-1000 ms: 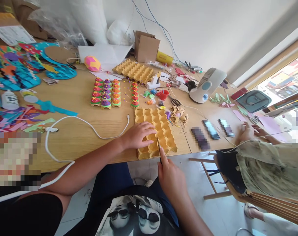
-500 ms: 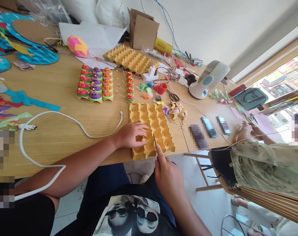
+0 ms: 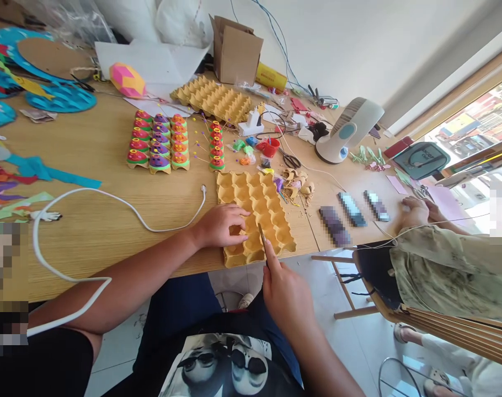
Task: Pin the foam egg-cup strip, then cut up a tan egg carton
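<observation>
A yellow cardboard egg tray lies cups upward at the table's front edge. My left hand rests on its left side, fingers and thumb bent down around the cup walls and holding it. From below the tray's near edge, my right hand grips a tool with a thin dark blade, index finger stretched along it. The blade points away from me, over the cups in the middle. The tool's handle is hidden in my fist, so I cannot tell whether it is a knife or scissors.
Painted egg-cup figures stand in rows behind, near another egg tray. Black scissors and torn carton scraps lie right of the tray. A white cable loops at left. A fan and a seated person are at right.
Both hands keep their places on and near the egg tray. The blade has shifted only slightly, and the whole view has moved a little.
</observation>
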Action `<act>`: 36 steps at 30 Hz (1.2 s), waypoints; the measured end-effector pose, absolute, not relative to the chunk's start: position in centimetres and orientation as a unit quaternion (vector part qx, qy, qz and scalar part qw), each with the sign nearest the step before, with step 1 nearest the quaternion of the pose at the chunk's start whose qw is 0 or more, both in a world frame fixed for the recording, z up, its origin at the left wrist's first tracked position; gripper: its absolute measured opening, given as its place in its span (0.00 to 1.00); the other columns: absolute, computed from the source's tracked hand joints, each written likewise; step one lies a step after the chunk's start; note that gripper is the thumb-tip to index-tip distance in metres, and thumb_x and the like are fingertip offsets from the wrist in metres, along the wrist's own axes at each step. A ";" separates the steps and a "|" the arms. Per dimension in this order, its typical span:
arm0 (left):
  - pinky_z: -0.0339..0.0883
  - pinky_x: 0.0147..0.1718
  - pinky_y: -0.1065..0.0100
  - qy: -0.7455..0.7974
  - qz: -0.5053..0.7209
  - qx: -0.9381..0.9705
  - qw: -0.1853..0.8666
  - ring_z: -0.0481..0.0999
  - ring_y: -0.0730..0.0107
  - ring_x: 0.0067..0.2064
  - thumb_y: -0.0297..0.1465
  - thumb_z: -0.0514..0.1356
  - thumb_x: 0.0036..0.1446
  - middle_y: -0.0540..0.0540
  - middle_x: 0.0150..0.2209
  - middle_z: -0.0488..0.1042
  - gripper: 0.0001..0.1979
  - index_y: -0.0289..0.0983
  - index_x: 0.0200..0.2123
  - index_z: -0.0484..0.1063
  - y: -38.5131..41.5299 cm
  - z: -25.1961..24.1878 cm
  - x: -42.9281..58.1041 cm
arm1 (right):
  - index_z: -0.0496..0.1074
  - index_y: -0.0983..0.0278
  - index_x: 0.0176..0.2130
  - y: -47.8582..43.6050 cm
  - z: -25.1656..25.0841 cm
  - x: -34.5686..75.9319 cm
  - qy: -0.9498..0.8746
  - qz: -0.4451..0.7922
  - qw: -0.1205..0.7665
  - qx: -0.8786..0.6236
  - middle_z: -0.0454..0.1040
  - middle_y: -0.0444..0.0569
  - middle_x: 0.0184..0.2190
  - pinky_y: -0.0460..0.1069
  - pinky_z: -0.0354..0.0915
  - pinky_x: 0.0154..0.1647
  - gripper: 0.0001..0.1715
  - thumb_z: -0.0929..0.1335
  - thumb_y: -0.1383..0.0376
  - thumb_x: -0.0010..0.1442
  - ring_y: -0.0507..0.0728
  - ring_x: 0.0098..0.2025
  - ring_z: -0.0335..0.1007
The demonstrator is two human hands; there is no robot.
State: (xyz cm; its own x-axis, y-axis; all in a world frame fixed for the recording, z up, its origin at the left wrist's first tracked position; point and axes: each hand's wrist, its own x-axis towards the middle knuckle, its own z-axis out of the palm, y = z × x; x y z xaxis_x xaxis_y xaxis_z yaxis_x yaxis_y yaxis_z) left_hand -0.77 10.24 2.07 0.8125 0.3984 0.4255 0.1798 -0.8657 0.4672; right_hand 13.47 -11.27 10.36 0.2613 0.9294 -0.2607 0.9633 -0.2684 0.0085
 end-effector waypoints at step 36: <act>0.72 0.49 0.54 0.154 0.271 0.925 0.215 0.80 0.55 0.49 0.42 0.66 0.57 0.42 0.53 0.81 0.12 0.40 0.31 0.80 10.3 1.8 -0.7 | 0.46 0.57 0.77 -11.7 12.3 13.7 0.601 -0.127 0.111 0.781 0.83 0.47 0.37 0.47 0.61 0.28 0.39 0.61 0.65 0.73 0.56 0.34 0.80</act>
State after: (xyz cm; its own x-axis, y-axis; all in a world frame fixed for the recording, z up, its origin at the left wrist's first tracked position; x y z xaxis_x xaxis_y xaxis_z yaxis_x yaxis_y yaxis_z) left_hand -0.73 10.34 1.80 0.8051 0.4021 0.4360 0.1685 -0.8599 0.4818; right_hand 13.74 -11.73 12.32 0.2456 0.9108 -0.3317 0.9673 -0.2529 0.0219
